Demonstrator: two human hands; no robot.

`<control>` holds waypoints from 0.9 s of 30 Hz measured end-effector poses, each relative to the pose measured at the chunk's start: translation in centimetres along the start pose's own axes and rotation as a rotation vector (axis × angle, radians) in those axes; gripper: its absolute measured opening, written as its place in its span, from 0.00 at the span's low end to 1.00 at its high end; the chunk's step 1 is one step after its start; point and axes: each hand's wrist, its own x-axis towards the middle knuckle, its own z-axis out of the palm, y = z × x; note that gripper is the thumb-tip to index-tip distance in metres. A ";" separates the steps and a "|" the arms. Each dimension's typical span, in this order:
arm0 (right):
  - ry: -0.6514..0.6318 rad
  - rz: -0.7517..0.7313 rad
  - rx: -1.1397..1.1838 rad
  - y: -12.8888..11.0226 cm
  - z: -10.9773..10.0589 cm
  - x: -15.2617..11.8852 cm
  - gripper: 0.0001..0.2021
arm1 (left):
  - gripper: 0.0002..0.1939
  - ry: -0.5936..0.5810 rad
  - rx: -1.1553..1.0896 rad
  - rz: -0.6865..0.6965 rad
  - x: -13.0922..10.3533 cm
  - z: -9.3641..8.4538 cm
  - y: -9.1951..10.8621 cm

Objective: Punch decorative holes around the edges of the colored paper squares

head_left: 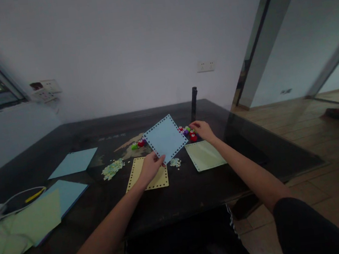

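My left hand (153, 166) pinches the lower corner of a light blue paper sheet (166, 138), raised and tilted above the table. Small holes run along the sheet's edges. My right hand (202, 129) reaches to a cluster of small red, purple and green gadgets with white round tops. Its fingers are drawn together over them, just above a red gadget (193, 137); whether they grip one I cannot make out. A yellow sheet with edge holes (160, 181) lies beneath my left hand. Under my right forearm rests a pale green sheet (203, 155).
Paper bits form one pile (113, 169) at left and a smaller pile (175, 163) in the middle. Other gadgets (140, 143) sit behind the raised sheet. Blue sheets (74, 162), green sheets (41, 215) and a cable are at left. A black upright post (194, 103) stands at the back.
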 end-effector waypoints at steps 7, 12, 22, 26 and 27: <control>-0.249 0.050 0.567 -3.9 1.1 -3.5 0.15 | 0.15 -0.105 0.005 0.004 -0.2 0.0 0.2; -0.145 0.116 0.666 -3.3 -0.7 -4.3 0.13 | 0.10 -0.071 0.016 -0.001 0.1 0.0 1.3; -0.001 0.179 0.574 0.8 -5.6 -6.6 0.18 | 0.29 -0.021 -0.041 0.078 2.1 4.4 5.4; 0.016 0.211 0.491 3.3 -6.7 -7.6 0.19 | 0.14 -0.103 0.065 0.114 2.2 6.8 5.4; 0.005 0.224 0.469 3.7 -6.9 -7.9 0.19 | 0.12 -0.129 0.079 0.110 2.1 7.4 5.1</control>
